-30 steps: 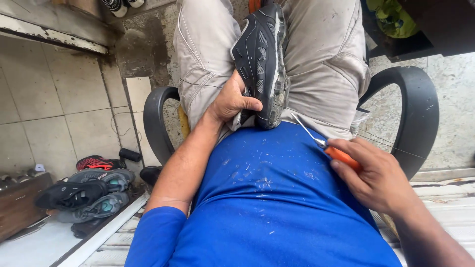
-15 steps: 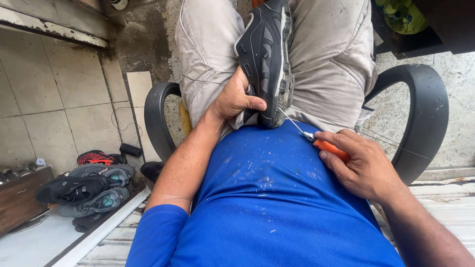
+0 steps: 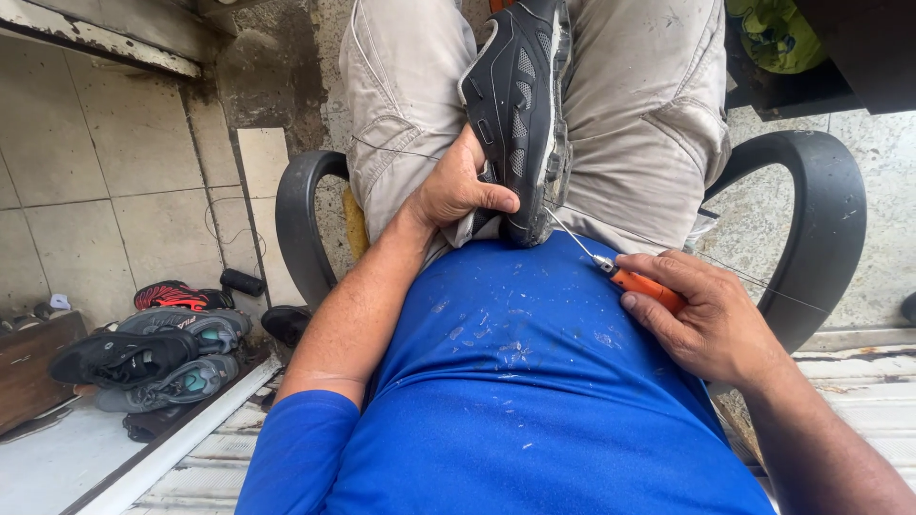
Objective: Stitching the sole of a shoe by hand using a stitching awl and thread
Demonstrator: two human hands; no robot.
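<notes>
A black mesh sports shoe (image 3: 520,105) stands heel-down between my thighs, held against my beige trousers. My left hand (image 3: 458,186) grips its heel, thumb across the back. My right hand (image 3: 711,319) is closed on an orange-handled awl (image 3: 641,283), whose thin metal needle (image 3: 572,238) points up-left and touches the shoe's sole edge near the heel. A fine thread (image 3: 754,278) runs from the shoe past my right hand toward the chair arm. My blue, speckled shirt fills the lower middle.
I sit in a black plastic armchair; its arms (image 3: 821,219) curve on both sides. A pile of worn shoes (image 3: 153,353) lies on the tiled floor at lower left, beside a wooden box (image 3: 29,372). A tiled wall stands at left.
My right hand with the awl has moved down and toward the shoe, bringing the needle tip to the sole edge. My left hand keeps its grip on the heel.
</notes>
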